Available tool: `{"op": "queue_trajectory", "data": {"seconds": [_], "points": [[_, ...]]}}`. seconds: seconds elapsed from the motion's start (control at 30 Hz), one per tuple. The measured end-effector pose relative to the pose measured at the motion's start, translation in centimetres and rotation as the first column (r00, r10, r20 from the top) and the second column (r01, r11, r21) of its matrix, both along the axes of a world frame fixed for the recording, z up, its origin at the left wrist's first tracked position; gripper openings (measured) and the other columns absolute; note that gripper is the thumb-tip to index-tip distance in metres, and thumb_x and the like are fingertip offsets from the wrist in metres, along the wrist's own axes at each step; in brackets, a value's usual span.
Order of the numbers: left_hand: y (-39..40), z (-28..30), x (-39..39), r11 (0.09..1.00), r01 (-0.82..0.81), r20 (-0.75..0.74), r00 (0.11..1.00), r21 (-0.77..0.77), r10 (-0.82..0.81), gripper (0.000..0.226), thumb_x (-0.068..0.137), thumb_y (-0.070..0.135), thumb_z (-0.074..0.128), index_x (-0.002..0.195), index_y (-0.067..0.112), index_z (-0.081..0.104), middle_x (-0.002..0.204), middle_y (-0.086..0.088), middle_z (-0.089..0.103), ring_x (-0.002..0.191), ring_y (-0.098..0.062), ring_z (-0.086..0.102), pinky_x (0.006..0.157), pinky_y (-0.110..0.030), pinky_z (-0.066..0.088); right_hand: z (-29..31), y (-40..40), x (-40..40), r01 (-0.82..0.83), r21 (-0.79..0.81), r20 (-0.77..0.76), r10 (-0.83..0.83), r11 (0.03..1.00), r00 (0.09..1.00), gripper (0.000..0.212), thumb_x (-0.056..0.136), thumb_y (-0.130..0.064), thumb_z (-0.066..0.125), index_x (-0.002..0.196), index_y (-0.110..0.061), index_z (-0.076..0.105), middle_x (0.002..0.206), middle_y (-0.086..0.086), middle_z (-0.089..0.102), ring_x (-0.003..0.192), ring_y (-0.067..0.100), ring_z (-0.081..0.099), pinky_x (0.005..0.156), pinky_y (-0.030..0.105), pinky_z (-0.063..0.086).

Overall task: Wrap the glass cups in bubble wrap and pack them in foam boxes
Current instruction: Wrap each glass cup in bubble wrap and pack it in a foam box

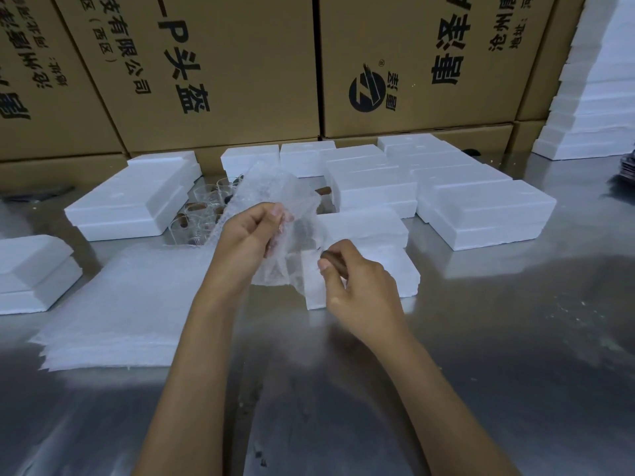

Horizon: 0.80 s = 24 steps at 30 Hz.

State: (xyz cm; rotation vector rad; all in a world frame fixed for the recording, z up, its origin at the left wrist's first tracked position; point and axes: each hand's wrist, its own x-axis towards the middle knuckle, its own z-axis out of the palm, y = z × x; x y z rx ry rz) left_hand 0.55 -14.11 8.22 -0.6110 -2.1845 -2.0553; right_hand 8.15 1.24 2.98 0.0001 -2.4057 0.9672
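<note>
Cup half-wrapped, held in the air between both hands.

The left hand (245, 235) curls its fingers round a bubble wrap sheet (275, 194) with a glass cup (304, 235) dimly visible inside it; the right hand (357, 286) pinches a dark handle-like part at the wrap's lower edge. The loose sheet rises beyond the left fingertips, so the cup could probably slide out of the open bottom if the pinch slackens. Bare cups (199, 207) stand just past the left knuckles; an open foam box (395, 269) lies under the right fingers. Beneath is a shiny steel table (498, 355), a stack of wrap sheets (130, 304) and closed foam boxes (481, 207), with a wall of printed cartons (223, 63) behind.
</note>
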Motion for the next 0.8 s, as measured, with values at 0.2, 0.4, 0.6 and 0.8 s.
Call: {"op": "queue_trajectory", "data": {"seconds": [0.2, 0.4, 0.6, 0.8], "points": [[0.7, 0.0, 0.8, 0.988, 0.091, -0.023, 0.995, -0.124, -0.095, 0.032, 0.103, 0.028, 0.053, 0.077, 0.024, 0.073, 0.065, -0.001, 0.048, 0.057, -0.007, 0.041, 0.054, -0.018, 0.036, 1.6, 1.1, -0.3, -0.113, -0.799, -0.005, 0.182, 0.591, 0.983, 0.019, 0.104, -0.025, 0.049, 0.095, -0.012, 0.06, 0.086, 0.002, 0.078, 0.044, 0.012, 0.039, 0.045, 0.022, 0.036], [1.3, 0.4, 1.4, 0.988, 0.028, -0.191, 0.98, -0.15, -0.056, 0.023, 0.101, 0.023, 0.057, 0.083, 0.017, 0.07, 0.07, 0.02, 0.063, 0.068, -0.004, 0.051, 0.066, -0.023, 0.04, 1.1, 1.1, -0.5, -0.083, -0.699, 0.055, 0.169, 0.71, 0.984, 0.016, 0.102, -0.023, 0.052, 0.094, -0.014, 0.062, 0.078, -0.001, 0.076, 0.04, 0.012, 0.039, 0.043, 0.021, 0.035], [1.9, 0.7, 2.1, 0.974, 0.06, -0.279, 0.953, -0.22, -0.122, 0.018, 0.097, 0.022, 0.062, 0.081, 0.026, 0.071, 0.08, 0.016, 0.068, 0.071, -0.003, 0.053, 0.067, -0.019, 0.04, 0.1, 0.6, -0.3, -0.038, -0.099, -0.021, 0.036, 0.994, 0.999, 0.016, 0.091, -0.026, 0.043, 0.099, -0.019, 0.055, 0.085, -0.008, 0.068, 0.074, 0.02, 0.06, 0.067, 0.034, 0.048], [1.9, 1.2, 3.0, 0.94, 0.25, -0.193, 0.935, -0.234, -0.296, 0.023, 0.09, 0.029, 0.062, 0.086, 0.009, 0.074, 0.081, -0.003, 0.071, 0.078, -0.026, 0.062, 0.072, -0.037, 0.047, 0.6, 0.7, -0.6, -0.006, -0.429, 0.072, 0.04, 0.903, 0.997, 0.016, 0.099, -0.022, 0.05, 0.085, -0.028, 0.056, 0.065, -0.022, 0.056, 0.062, -0.003, 0.052, 0.058, 0.015, 0.034]]}}
